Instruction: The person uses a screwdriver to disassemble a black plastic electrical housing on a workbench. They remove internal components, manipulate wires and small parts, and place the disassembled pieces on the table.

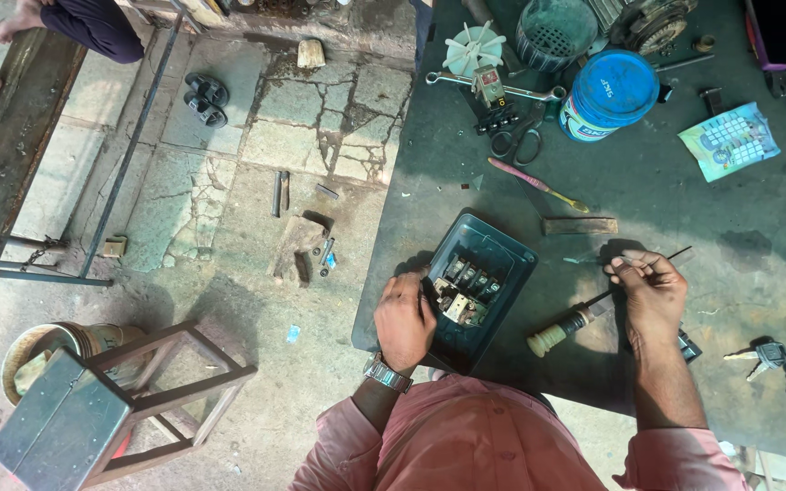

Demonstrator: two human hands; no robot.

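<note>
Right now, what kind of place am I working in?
Probably a small electrical repair workshop: an opened switch box on a stained metal table, with spanners, a screwdriver and motor parts around.

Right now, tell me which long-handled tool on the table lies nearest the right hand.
The screwdriver with the cream handle, lying just beside the right hand. The pink toothbrush and the spanner lie farther up the table.

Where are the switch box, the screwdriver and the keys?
switch box [509, 259]: head view, dark tray wall at its far right side.
screwdriver [552, 338]: head view, pale ribbed handle.
keys [772, 355]: head view, middle of the bunch.
</note>
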